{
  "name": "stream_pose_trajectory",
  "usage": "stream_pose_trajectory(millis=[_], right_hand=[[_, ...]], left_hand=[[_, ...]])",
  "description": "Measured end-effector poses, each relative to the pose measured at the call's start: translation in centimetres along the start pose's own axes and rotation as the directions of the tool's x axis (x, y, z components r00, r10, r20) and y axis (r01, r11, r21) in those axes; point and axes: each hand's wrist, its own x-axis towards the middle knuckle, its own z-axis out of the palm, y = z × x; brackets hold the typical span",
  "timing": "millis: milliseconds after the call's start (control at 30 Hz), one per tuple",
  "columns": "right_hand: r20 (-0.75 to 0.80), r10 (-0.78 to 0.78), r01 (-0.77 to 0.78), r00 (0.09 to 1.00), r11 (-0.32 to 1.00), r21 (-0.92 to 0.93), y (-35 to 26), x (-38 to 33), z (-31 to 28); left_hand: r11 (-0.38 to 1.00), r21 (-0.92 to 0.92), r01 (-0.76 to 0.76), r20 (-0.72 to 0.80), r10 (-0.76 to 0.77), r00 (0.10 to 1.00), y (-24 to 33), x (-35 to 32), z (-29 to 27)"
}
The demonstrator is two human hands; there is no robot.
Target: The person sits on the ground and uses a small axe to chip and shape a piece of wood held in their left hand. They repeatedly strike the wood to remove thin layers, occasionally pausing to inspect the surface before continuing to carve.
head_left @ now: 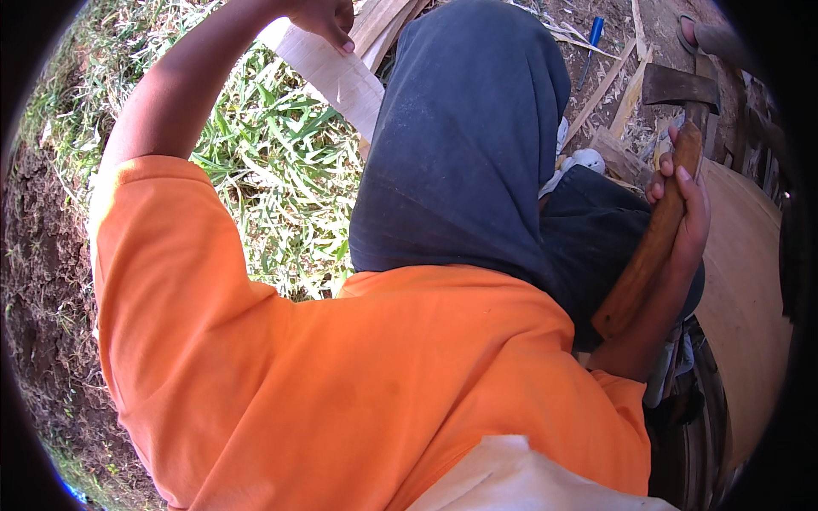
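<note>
My right hand (692, 200) is wrapped round the wooden handle of an axe (652, 247) on the right, over my dark-clothed leg. Its dark metal head points away from me, and the handle's butt end lies near my forearm. At the top edge, my left hand (322, 19) is partly cut off by the picture. Its fingers are curled at a pale flat wooden board (341, 81), with one digit pointing down onto the face. The board slants above the grass and passes behind my raised knee (464, 136), which hides its near end.
Beyond my knee, wood strips (607, 94) and shavings lie on bare soil, with a blue-handled screwdriver (596, 32) among them. Another person's foot (688, 32) shows at the upper right. A curved tan sheet (745, 281) stands along my right side. Grass (273, 170) grows on the left.
</note>
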Motion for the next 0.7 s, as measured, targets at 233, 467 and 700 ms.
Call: stream_pose_trajectory(millis=[233, 467, 700], right_hand=[[-0.009, -0.004, 0.004, 1.000, 1.000, -0.006, -0.1, -0.2, 0.7], [-0.001, -0.014, 0.014, 1.000, 1.000, -0.023, -0.4, -0.2, 1.2], [-0.011, -0.027, 0.027, 1.000, 0.999, -0.029, -0.7, -0.4, 1.3]], left_hand=[[1.000, 0.014, 0.016, -0.092, -0.015, 0.996, 0.7, -1.1, 0.7], [0.999, 0.019, 0.042, -0.057, -0.041, 0.998, 0.8, -1.0, 0.0], [0.887, -0.460, 0.037, -0.639, -0.360, 0.680, -2.5, -5.1, 5.1]])
